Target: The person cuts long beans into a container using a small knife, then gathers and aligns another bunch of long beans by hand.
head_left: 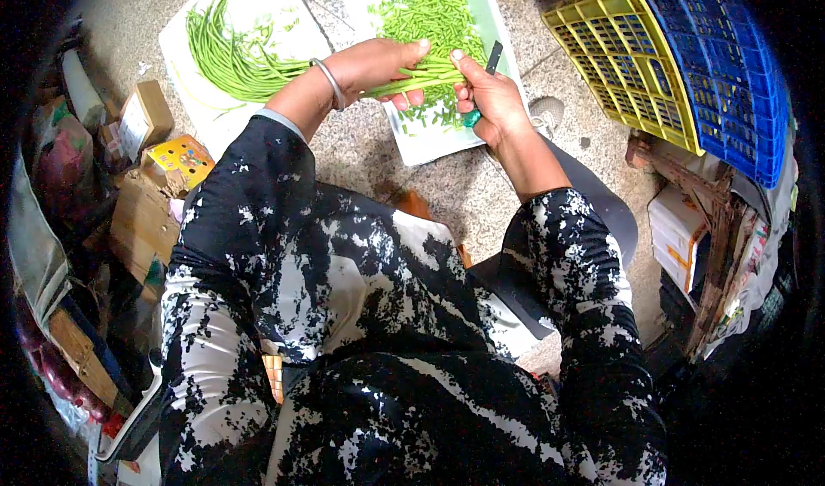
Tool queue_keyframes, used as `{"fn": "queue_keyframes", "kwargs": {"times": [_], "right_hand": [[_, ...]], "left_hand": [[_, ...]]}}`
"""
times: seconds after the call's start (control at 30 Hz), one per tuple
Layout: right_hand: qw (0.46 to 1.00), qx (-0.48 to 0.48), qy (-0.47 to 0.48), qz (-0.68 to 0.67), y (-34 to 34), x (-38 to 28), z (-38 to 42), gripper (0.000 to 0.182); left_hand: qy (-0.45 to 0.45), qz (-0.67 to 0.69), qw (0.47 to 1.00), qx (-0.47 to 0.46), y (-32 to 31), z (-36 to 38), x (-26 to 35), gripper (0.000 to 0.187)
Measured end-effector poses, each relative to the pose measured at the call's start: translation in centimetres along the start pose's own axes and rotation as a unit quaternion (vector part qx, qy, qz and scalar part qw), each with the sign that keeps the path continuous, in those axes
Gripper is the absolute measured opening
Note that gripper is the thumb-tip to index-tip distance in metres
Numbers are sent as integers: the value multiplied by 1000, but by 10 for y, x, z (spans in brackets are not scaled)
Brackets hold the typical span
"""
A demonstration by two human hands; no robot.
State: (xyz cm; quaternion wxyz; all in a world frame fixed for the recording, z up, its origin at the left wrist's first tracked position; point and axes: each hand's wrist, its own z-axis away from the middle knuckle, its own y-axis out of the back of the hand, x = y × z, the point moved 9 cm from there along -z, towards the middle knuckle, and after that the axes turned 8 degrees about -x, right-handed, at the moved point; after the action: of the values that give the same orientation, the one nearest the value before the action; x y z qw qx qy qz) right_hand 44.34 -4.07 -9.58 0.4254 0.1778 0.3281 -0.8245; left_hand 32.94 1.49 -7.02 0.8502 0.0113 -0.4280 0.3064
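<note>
My left hand (378,69), with a bangle at the wrist, is closed round a bunch of long green beans (430,77) above a pale tray (502,24). A knife (494,57) with a dark blade and green handle is in my right hand (491,99), whose thumb lies at the beans' ends. Cut bean pieces (430,13) lie in the tray below both hands. More whole long beans (215,52) rest in a curved heap on a white board (185,82) at the left, some reaching under my left wrist.
Yellow (619,65) and blue (722,65) plastic crates stand at the upper right, over a wooden frame (700,202) and a white box (675,232). Cardboard boxes (142,220) and a yellow packet (182,161) crowd the left. A shoe (547,113) is beside the tray.
</note>
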Motion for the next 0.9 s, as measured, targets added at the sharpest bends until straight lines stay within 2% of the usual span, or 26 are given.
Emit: {"fn": "queue_keyframes", "kwargs": {"times": [0.03,0.17,0.23,0.27,0.37,0.5,0.57,0.67,0.73,0.9], "right_hand": [[1000,5,11,21,0,-2,1,22],[998,12,31,59,-1,-7,2,23],[994,10,53,96,-3,-13,3,24],[994,10,53,96,-3,-13,3,24],[989,2,82,125,-5,-18,3,25],[986,0,90,141,-5,-20,2,27],[986,0,88,141,-5,-19,1,27],[985,1,84,148,-6,-19,2,28],[986,9,73,152,-7,-19,6,20],[989,-2,71,127,-8,-19,7,24]], "left_hand": [[37,20,999,10,2,-1,-9,48],[52,57,997,-17,3,-4,-14,48],[124,193,965,-131,-17,1,-21,48],[125,190,971,-80,-13,-1,-23,46],[96,135,977,-135,-19,0,-19,47],[98,153,974,-137,-23,4,-17,45],[91,88,985,-121,-22,6,-12,40],[82,74,990,-91,-17,2,-15,35],[80,73,990,-94,-16,1,-17,34],[74,35,995,-66,-15,1,-12,30]]}}
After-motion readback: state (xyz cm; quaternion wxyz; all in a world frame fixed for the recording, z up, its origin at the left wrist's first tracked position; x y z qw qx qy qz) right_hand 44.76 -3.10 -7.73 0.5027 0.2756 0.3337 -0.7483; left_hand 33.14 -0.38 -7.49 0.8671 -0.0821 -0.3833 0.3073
